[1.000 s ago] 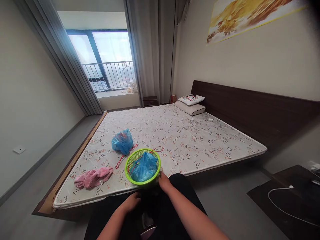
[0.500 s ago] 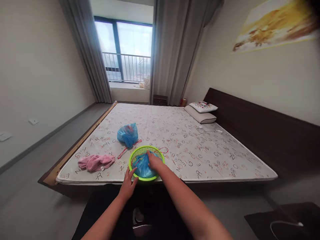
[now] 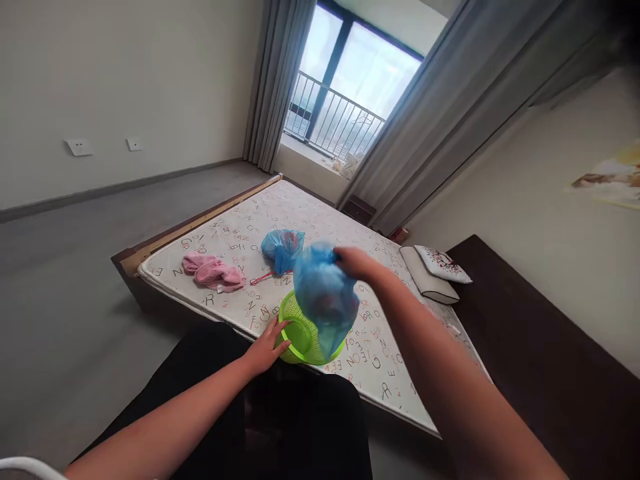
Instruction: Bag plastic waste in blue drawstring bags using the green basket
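My right hand (image 3: 353, 263) grips the gathered top of a blue plastic bag (image 3: 327, 297), which hangs over the basket with something dark and reddish showing faintly inside. The bag hides part of the green mesh basket (image 3: 299, 335) that stands at the near edge of the mattress. At the basket's near left rim, my left hand (image 3: 269, 348) is closed, with fingers over the edge. A second blue plastic bag (image 3: 283, 249) rests on the mattress beyond the basket. Next to it lies a thin red item (image 3: 261, 278), partly covered.
A crumpled pink cloth (image 3: 214, 272) lies on the letter-printed mattress (image 3: 235, 230) at the left. Two pillows (image 3: 434, 273) are by the dark headboard (image 3: 505, 293). A wooden bed rail (image 3: 210, 217) runs along the left side; curtains and a window are at the back.
My right hand has lifted the blue bag up out of the basket. My left hand stays at the basket's rim. The whole view has tilted and turned left.
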Demonstrator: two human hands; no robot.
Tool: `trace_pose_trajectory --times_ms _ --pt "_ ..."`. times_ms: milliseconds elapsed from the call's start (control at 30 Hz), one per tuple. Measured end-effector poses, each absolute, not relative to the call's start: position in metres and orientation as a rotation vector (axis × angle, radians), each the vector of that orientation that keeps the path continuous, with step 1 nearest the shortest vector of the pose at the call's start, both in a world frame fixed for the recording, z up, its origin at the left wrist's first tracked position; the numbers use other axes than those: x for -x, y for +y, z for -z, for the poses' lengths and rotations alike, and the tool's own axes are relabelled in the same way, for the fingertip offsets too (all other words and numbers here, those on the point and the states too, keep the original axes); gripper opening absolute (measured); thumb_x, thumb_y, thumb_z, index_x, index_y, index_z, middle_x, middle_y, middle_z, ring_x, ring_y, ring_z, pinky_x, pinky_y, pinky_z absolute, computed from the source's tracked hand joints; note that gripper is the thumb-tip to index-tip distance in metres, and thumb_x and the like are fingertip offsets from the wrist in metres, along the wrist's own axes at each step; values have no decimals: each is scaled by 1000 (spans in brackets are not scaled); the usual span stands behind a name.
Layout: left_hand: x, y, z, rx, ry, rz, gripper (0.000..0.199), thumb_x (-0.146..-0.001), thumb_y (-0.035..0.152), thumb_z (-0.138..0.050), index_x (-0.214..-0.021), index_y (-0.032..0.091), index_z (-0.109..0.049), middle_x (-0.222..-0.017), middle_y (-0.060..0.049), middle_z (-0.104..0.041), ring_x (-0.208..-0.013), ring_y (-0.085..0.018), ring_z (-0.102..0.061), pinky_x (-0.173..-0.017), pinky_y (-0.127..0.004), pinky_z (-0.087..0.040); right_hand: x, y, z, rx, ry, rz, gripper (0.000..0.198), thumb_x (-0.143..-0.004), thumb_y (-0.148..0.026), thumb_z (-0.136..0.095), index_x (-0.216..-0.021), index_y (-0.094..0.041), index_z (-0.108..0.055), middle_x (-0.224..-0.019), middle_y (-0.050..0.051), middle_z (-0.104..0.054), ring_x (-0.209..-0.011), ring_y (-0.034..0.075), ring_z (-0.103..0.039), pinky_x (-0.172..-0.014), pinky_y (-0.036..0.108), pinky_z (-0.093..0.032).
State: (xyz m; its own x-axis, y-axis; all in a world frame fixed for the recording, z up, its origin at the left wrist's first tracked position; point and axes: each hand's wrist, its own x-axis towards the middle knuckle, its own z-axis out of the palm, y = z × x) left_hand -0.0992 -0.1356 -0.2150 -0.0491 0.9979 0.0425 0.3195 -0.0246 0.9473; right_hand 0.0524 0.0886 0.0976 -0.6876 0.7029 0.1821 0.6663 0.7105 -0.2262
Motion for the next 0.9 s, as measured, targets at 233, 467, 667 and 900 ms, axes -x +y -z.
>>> trace_pose_trajectory --times_ms 233,467,667,900 --pt "103 -132 236 -1269 1285 -1257 91 -99 58 -54 -170 24 -9 -172 -19 -26 -152 -31 -40 -127 -50 -27 11 120 -192 972 -2279 93 16 -83 -21 -54 -92 -16 -66 -83 4 -67 -78 17 -55 -80 34 -47" --pt "105 -131 238 -1141 1158 -1297 89 -98 62 -54 -169 22 -18 -172 -18 -26 -149 -33 -44 -125 -49 -32 29 96 -94 987 -2347 -319 69 -88 -25 -55 -155 -15 -41 -139 20 -61 -95 22 -69 -92 43 -54" --pt "103 -127 239 -1007 1153 -1325 86 -93 69 -58 -162 22 -38 -168 -15 -37 -152 -35 -39 -126 -51 -28 -47 21 29 1060 -2810 -379 52 -99 -26 -48 -150 -27 -53 -156 11 -52 -124 27 -65 -104 44 -54" --pt "110 -120 233 -665 1165 -1275 105 -84 77 -62 -164 18 -28 -163 -24 -41 -149 -42 -41 -116 -58 -39 -195 -70 154 1732 -2070 -382 61 -103 -48 -29 -153 -16 -44 -159 17 -46 -149 29 -43 -118 44 -43"
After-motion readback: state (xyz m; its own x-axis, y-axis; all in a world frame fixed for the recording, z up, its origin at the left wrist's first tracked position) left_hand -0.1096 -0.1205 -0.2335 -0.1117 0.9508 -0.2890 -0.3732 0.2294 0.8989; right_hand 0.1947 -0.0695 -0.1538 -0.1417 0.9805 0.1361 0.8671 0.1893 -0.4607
